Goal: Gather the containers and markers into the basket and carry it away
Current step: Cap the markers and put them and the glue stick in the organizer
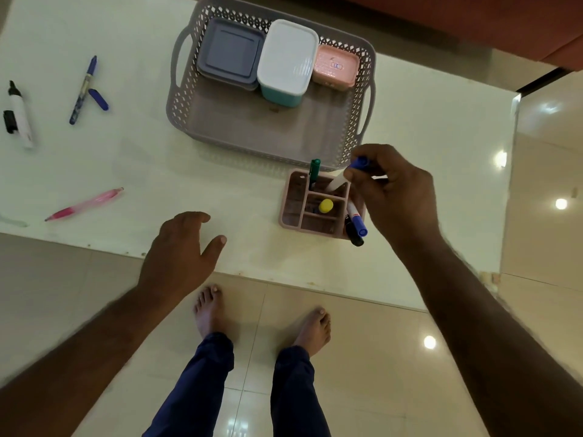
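Marker pinched in right hand over organiser, near tabletop's front edge.
Left hand spread, empty. Basket with three containers set toward the back edge; loose markers scattered at left.

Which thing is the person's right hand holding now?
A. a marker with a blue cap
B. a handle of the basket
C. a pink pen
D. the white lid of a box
A: the right hand grips a blue-capped marker above the pink organizer, tip pointing down into it.
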Demonstrator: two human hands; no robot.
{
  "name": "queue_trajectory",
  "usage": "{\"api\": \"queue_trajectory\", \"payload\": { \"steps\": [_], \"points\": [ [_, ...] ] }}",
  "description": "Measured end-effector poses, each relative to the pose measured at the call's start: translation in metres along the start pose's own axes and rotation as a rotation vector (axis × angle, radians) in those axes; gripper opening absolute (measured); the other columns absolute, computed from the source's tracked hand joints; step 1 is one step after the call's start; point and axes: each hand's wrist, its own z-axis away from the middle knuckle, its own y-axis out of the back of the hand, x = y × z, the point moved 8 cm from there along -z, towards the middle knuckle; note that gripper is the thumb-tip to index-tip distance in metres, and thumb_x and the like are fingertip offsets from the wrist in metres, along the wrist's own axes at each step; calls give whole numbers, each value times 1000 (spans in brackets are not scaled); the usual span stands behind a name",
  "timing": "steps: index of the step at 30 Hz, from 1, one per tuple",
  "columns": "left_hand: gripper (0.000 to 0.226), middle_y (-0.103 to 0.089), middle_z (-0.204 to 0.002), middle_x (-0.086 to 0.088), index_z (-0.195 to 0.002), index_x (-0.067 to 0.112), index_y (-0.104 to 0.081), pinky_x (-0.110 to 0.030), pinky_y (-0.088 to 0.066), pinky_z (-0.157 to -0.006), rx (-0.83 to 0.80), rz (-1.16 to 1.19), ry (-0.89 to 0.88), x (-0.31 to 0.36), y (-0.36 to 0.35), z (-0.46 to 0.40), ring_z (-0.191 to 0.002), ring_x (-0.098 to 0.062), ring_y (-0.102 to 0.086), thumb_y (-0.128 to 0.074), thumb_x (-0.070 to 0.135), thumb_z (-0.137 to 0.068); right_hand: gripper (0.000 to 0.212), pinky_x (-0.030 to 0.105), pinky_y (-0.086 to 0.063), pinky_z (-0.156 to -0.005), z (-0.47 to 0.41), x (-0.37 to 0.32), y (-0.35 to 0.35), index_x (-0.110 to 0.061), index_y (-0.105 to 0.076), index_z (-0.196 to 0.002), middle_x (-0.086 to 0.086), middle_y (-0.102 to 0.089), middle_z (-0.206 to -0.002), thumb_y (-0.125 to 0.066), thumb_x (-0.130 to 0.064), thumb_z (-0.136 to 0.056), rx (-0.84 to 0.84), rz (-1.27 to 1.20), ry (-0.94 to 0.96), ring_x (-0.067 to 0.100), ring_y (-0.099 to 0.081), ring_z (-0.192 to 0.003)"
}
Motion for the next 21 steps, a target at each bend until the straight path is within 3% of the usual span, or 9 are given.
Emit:
{"api": "queue_trajectory", "payload": {
  "steps": [2, 6, 11, 17, 21],
  "points": [
    [51, -59, -130, -15, -127, 6, -55, -49, -47, -92, -37, -33, -4, -2, -11, -2, -122, -37, -51, -69, 35, -87, 24, 7, -46, -73, -1, 4, -14, -29, -66, -112, -18, -66, -93, -68, -25, -88, -36, 34, 7, -9, -61, -83],
    [60, -52, -138, -17, -133, 4, -52, -52, -47, -95, -80, -118, -3, -1, -25, -7, -129, -39, -43, -72, 33, -84, 28, 29, -56, -80, -2, 13, -40, -27, -66, -118, -7, -71, -106, -67, -25, -90, -138, 105, -22, 12, -66, -93],
    [72, -38, -150, -15, -139, 7, -45, -50, -48, -94, -137, -273, -12, 1, -38, -4, -136, -35, -34, -73, 39, -81, 31, 24, -52, -77, -3, 16, -46, -28, -64, -122, -7, -70, -109, -67, -27, -91, -165, 124, -40, 10, -63, -93],
    [73, -41, -147, -13, -136, 9, -47, -46, -53, -85, -106, -293, -26, -1, -37, -3, -133, -34, -38, -77, 39, -78, 30, 26, -51, -80, -4, 11, -42, -25, -66, -122, -4, -71, -108, -66, -24, -91, -159, 130, -53, 15, -65, -95],
    [73, -42, -144, -16, -135, 6, -48, -47, -54, -83, -105, -301, -28, 0, -37, -3, -130, -36, -40, -79, 36, -76, 33, 21, -49, -80, -5, 0, -12, -23, -68, -121, -4, -71, -104, -70, -24, -88, -24, 104, -37, 10, -66, -90]
  ]
}}
